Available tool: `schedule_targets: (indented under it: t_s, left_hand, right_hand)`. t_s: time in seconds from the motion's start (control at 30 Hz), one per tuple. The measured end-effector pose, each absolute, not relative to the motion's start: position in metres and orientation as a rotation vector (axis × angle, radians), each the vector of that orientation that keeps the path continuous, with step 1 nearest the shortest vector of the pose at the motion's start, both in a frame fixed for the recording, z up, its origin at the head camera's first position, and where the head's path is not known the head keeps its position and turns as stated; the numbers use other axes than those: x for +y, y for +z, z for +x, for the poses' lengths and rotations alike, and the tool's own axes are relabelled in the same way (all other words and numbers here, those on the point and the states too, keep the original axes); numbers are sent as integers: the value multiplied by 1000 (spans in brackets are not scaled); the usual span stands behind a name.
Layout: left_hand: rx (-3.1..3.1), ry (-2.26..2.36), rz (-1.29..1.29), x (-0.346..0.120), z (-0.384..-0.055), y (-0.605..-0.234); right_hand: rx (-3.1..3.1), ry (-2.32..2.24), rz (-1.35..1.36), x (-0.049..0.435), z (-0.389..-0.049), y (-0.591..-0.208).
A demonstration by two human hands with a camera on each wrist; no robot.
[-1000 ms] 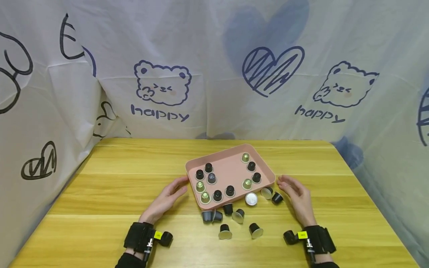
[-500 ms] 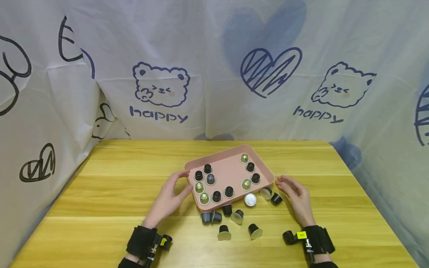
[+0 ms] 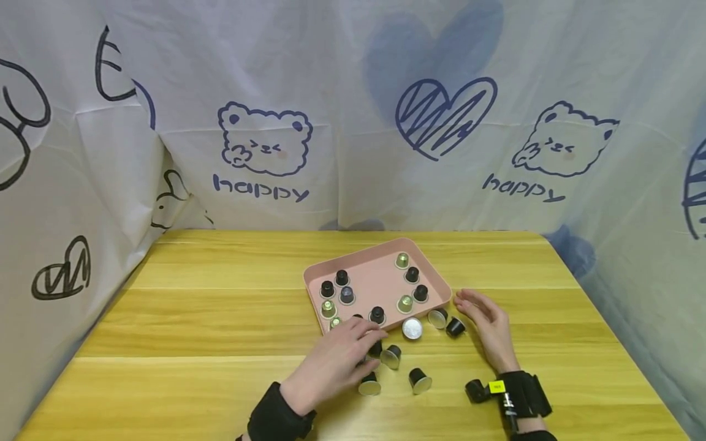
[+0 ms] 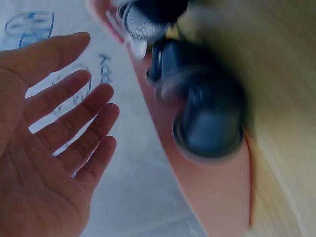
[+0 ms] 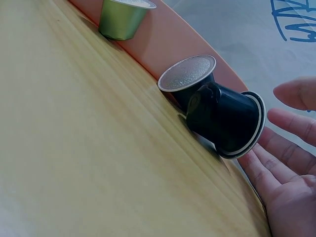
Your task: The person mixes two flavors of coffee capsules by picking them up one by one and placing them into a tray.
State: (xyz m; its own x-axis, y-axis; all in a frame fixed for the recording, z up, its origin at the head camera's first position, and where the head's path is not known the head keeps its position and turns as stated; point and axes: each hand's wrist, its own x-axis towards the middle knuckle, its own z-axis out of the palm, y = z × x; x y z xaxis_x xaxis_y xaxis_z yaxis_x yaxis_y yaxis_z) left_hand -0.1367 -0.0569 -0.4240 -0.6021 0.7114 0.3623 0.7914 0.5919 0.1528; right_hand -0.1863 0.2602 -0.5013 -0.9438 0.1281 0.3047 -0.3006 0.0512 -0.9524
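Observation:
Coffee capsules in black, grey and green stand lid-down in a pink tray (image 3: pixel 380 275), with several more loose along its front edge. My left hand (image 3: pixel 339 358) reaches over the tray's near left corner, covering some capsules; its fingers (image 4: pixel 84 118) are spread and hold nothing in the left wrist view. Beneath its fingertips in the head view are a black capsule (image 3: pixel 375 349) and another black one (image 3: pixel 369 386). Beside the tray's right corner, my right hand (image 3: pixel 488 327) holds nothing, its relaxed fingers close to a tipped black capsule (image 5: pixel 224 118).
A green capsule (image 5: pixel 121 19) rests lid-up against the tray's front side. Two black capsules, one tilted near the tray (image 3: pixel 391 356) and one further forward (image 3: pixel 420 380), lie on the wooden table (image 3: pixel 193 318). A printed white cloth (image 3: pixel 353 184) hangs behind the table.
My left hand has left the tray's left side and swung right and toward me, over the loose capsules at the front. The right hand and the tray stay in place.

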Motion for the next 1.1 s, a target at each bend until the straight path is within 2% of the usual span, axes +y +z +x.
schedule_targets:
  t_s: [0.3, 1.1]
  left_hand:
    - [-2553, -80, -1266, -26, -133, -436]
    - [-2552, -35, -1215, -7, -137, -447]
  right_hand:
    - [-1994, 1995, 234, 260, -187, -503]
    - [-2051, 1950, 166, 262, -187, -502]
